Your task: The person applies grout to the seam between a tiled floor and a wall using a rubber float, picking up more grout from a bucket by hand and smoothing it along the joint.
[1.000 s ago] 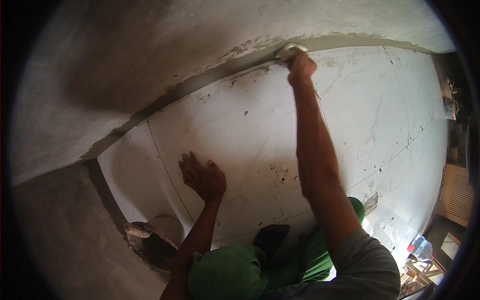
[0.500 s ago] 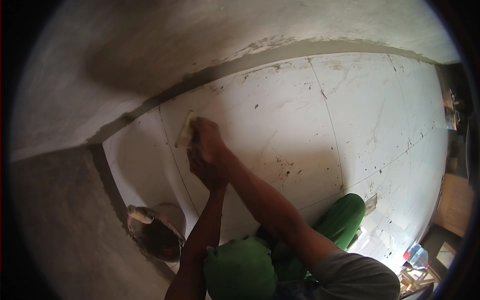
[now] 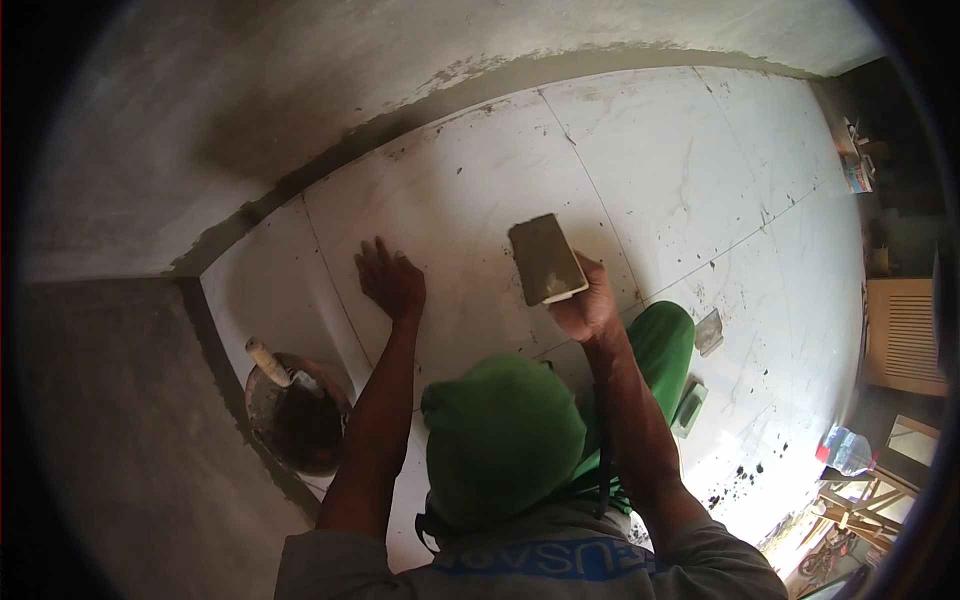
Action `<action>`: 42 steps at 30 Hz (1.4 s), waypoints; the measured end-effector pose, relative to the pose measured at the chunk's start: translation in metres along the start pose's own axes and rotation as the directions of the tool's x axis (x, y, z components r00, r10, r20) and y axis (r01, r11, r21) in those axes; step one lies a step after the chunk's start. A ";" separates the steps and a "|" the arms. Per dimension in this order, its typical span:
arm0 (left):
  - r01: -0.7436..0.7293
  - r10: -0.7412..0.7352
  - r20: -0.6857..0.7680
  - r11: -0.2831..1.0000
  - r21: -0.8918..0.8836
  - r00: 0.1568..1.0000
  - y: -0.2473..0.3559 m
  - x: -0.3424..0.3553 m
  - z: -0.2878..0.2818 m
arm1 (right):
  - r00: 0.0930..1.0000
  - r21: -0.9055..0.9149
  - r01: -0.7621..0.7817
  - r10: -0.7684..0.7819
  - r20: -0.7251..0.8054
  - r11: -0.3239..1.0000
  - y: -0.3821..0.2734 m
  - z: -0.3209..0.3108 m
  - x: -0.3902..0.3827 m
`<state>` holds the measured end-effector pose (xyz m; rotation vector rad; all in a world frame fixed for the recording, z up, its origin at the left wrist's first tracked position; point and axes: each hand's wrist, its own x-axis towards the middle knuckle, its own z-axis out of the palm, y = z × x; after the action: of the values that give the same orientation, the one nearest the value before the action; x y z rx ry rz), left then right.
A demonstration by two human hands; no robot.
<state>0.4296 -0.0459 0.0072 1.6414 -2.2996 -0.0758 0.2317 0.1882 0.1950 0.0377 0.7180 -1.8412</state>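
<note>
My right hand [image 3: 588, 308] grips the near edge of a flat rectangular pad [image 3: 547, 258]. Its broad face is grey-brown, as if coated with mortar, and its rim is pale; whether it is a sponge or a float I cannot tell. The pad is tilted over the white floor tiles [image 3: 480, 215]. To the left, my left hand [image 3: 393, 282] rests palm down on a tile, fingers spread, with nothing in it. Beside my left forearm stands a bucket [image 3: 340, 385] with dark contents and a tool with a pale handle [image 3: 266, 360] leaning in it.
Bare plastered walls [image 3: 330, 80] border the tiles at the far side and left. Right of my green-trousered knee [image 3: 662, 345] lie a grey flat plate [image 3: 709, 333] and a green float [image 3: 690, 408]. A clear plastic bottle [image 3: 848, 452] and wooden pieces [image 3: 868, 510] are at the far right.
My hands, close together at the pad before, are now apart. My right hand has carried the pad rightward and turned its coated face up; my left hand has spread onto the tile.
</note>
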 end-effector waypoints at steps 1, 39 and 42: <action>-0.041 0.042 0.037 0.998 -0.046 0.998 -0.005 -0.008 0.001 | 0.999 -0.023 0.028 -0.028 0.022 0.999 0.001 -0.008 -0.011; 0.756 0.369 0.797 0.289 -0.587 0.478 0.102 -0.085 -0.158 | 0.894 -0.405 -0.122 -0.076 -0.441 0.906 0.042 -0.084 -0.087; 0.619 0.394 0.758 0.438 -0.652 0.519 0.136 -0.065 -0.185 | 0.888 -0.579 -0.003 -0.264 -0.376 0.815 0.024 -0.070 -0.091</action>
<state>0.3771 0.0864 0.1985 1.1462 -1.7867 -2.2643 0.2670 0.2946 0.1591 0.0154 1.6162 -1.6908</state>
